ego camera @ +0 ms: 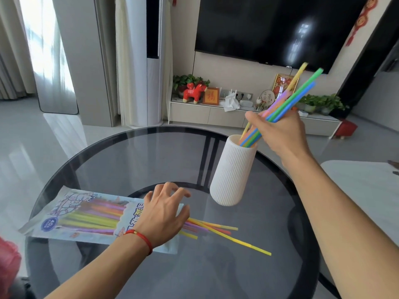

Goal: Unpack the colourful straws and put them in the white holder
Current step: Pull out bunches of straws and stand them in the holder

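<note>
1. Far left on the surface (151, 160): the straw packet (86, 214) lies flat, its open mouth to the right, many colourful straws visible through it. It needs to stay put while more come out.

2. Left hand (162, 214) rests on the packet's right end, wrist on the wrapper, fingers (172, 192) spread and loosely bent, grasping nothing. Good as a weight; press lightly so the straws inside are not kinked.

3. Just right of that hand: loose straws (216, 229) fan out of the packet mouth across the glass, one long yellow one reaching furthest right and near. They roll easily; gather them as one bunch next, not singly.

4. Centre right: the white holder (233, 171), ribbed, narrower at the mouth than at the base, appears tilted in this wide view. Nothing steadies it, so a sideways shove from the bunch could likely tip it.

5. Right hand (278, 132) is above and just right of the holder, fingers (254, 119) clenched round a bunch of straws (289, 100) that slants up to the right.

6. Lower ends are at or just inside the rim; how deep, I cannot tell.

7. Step in hand, as I judge it: seating this bunch. Bring it nearer upright, keep the ends together, lower, then loosen the grip so they slide down.
</note>
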Demonstrator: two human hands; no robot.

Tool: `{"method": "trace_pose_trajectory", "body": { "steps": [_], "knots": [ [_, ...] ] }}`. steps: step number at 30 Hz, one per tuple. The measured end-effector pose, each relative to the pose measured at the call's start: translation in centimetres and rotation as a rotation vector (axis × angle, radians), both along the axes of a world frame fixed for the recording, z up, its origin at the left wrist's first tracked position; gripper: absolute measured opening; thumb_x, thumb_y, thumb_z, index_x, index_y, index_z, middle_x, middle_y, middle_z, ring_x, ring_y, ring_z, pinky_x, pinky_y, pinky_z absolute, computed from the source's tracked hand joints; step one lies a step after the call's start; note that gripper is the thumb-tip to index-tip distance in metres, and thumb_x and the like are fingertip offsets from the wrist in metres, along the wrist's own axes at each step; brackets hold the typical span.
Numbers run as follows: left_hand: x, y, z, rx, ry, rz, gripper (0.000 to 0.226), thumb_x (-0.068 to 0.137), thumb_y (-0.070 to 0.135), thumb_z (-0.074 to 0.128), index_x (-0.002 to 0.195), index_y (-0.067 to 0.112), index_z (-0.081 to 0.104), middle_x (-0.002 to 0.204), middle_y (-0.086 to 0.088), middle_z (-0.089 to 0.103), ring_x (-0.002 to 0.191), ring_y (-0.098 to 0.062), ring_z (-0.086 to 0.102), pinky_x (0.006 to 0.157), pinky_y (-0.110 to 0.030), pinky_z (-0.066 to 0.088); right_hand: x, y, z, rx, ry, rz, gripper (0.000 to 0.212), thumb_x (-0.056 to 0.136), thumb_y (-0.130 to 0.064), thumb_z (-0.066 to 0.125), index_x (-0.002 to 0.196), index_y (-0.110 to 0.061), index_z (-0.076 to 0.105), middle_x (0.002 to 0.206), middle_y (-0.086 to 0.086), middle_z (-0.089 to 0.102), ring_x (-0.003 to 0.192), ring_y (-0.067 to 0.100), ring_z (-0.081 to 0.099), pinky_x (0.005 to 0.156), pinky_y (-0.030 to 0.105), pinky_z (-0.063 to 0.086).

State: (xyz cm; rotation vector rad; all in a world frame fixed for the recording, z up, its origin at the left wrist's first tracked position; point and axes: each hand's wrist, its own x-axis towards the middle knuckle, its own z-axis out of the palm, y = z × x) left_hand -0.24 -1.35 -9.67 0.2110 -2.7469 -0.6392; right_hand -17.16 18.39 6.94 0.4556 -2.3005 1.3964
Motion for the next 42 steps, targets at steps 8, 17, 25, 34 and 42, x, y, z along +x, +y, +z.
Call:
{"method": "trace_pose_trajectory", "body": {
  "steps": [8,17,25,34,42],
  "knots": [
    [0.2,-0.2,0.5,-0.003,-0.003,-0.018,0.034,0.095,0.045,0.047,0.127,0.035,0.052,0.129,0.006,0.046,0.123,-0.017,0.038,0.105,-0.044,0.037,0.8,0.5,-0.2,0.05,0.253,-0.043,0.034,0.095,-0.041,0.071,0.12,-0.019,0.07,0.109,-0.002,0.061,0.099,0.018,0.063,0.085,0.034,0.053],
    [1.8,-3.3,0.6,-0.27,-0.499,-0.266,0.118,0.059,0.092,0.049,0.149,0.049,-0.014,0.165,0.003,0.003,0.153,-0.021,-0.006,0.12,-0.063,-0.001,2.9,0.9,-3.1,0.145,0.41,0.062,0.039,0.108,-0.012,0.053,0.146,-0.003,0.059,0.154,0.009,0.057,0.139,0.006,0.044,0.113,0.003,0.027],
    [1.3,-3.4,0.6,-0.389,-0.481,-0.281,0.13,0.058,0.074,0.066,0.153,0.033,-0.013,0.15,0.003,0.026,0.145,-0.021,0.02,0.119,-0.066,0.003,7.1,1.9,-9.0,0.541,0.181,0.451,0.017,0.09,-0.036,0.06,0.09,-0.024,0.073,0.079,-0.011,0.069,0.065,0.012,0.062,0.062,0.032,0.053],
    [1.5,-3.6,0.5,-0.333,-0.381,-0.263,0.121,0.056,0.075,0.065,0.152,0.036,0.003,0.143,0.008,0.03,0.136,-0.017,0.031,0.119,-0.062,0.013,5.6,3.2,-14.5,1.198,-0.409,0.562,0.05,0.084,-0.052,0.077,0.125,-0.039,0.053,0.119,-0.016,0.051,0.109,0.01,0.054,0.093,0.04,0.055],
    [1.5,-2.8,0.8,-0.283,-0.378,-0.316,0.116,0.058,0.077,0.065,0.151,0.04,0.007,0.142,0.011,0.032,0.132,-0.016,0.033,0.115,-0.056,0.026,6.1,0.4,-17.1,0.849,-0.211,0.643,0.019,0.103,-0.028,0.066,0.12,-0.023,0.072,0.106,-0.007,0.063,0.092,0.007,0.057,0.082,0.022,0.046]
  ]
}}
